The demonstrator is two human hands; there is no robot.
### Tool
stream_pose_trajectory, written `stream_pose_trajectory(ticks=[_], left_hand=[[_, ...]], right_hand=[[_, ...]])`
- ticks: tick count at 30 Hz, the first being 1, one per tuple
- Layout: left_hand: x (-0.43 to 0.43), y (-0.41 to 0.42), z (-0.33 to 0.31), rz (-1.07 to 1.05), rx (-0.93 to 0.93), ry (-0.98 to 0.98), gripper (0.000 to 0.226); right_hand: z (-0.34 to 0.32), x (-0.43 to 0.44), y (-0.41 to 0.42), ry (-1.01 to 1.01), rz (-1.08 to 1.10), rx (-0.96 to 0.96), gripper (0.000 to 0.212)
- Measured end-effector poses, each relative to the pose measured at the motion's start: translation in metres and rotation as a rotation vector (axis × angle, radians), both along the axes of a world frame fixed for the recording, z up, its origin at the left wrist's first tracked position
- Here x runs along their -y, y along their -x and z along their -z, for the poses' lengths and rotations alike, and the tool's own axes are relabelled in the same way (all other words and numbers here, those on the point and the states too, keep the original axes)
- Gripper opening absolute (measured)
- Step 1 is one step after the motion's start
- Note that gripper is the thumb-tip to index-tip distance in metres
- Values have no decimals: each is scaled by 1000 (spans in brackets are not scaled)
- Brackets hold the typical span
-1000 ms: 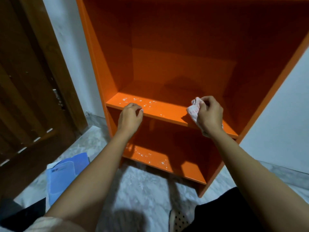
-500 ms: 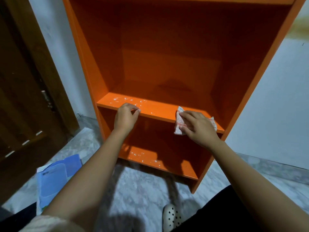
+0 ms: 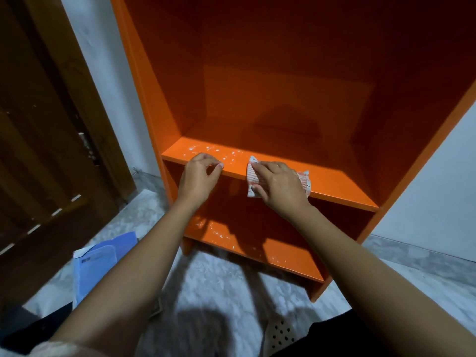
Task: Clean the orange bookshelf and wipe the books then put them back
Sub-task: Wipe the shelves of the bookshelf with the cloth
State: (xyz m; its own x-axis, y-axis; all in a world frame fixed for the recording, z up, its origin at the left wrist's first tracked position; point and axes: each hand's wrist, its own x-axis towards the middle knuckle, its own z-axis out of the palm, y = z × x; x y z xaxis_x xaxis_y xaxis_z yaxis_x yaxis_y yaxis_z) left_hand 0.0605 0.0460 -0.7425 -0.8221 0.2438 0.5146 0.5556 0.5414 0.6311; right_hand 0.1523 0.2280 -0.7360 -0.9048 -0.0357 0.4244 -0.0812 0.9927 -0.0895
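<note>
Head view, looking down: an empty orange bookshelf [image 3: 164, 99] stands on a pale marble floor [image 3: 219, 279] beside a dark wooden door [image 3: 38, 124]. The right hand [image 3: 279, 186] lies flat, fingers fairly straight, pressing a small white-and-orange cloth [image 3: 252, 176] onto the front of the middle shelf [image 3: 334, 184]; the cloth's near edge droops over the lip. The left hand [image 3: 197, 176] sits at the same lip further left, fingers curled; whether it grips the edge cannot be told. White specks [image 3: 206, 149] dot the shelf just beyond the left hand, and more lie on the bottom shelf [image 3: 291, 256]. Blue covers [image 3: 103, 258], probably the books, lie on the floor at the left, well apart from the hands. The cloth looks light and limp, so it likely needs a flat palm to keep it from bunching. The shelf surface looks smooth, hard and glossy, so the specks should probably slide off easily. The covers look thin and flexible, best lifted by an edge or spine.
</note>
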Motion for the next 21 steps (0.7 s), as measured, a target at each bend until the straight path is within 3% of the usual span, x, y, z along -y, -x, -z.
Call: stream_pose_trajectory(ticks=[7, 11, 16, 21], left_hand=[[34, 23, -27, -242, -248, -253, 22], [52, 41, -43, -286, -253, -339, 47], [65, 66, -49, -122, -123, -228, 63], [72, 74, -52, -195, -79, -145, 60]], right_hand=[[-1, 36, 38, -7, -68, 36, 54], [-1, 63, 63, -1, -104, 42, 53], [0, 87, 83, 36, -225, 9, 50], [-13, 83, 86, 353, -424, 19, 44]])
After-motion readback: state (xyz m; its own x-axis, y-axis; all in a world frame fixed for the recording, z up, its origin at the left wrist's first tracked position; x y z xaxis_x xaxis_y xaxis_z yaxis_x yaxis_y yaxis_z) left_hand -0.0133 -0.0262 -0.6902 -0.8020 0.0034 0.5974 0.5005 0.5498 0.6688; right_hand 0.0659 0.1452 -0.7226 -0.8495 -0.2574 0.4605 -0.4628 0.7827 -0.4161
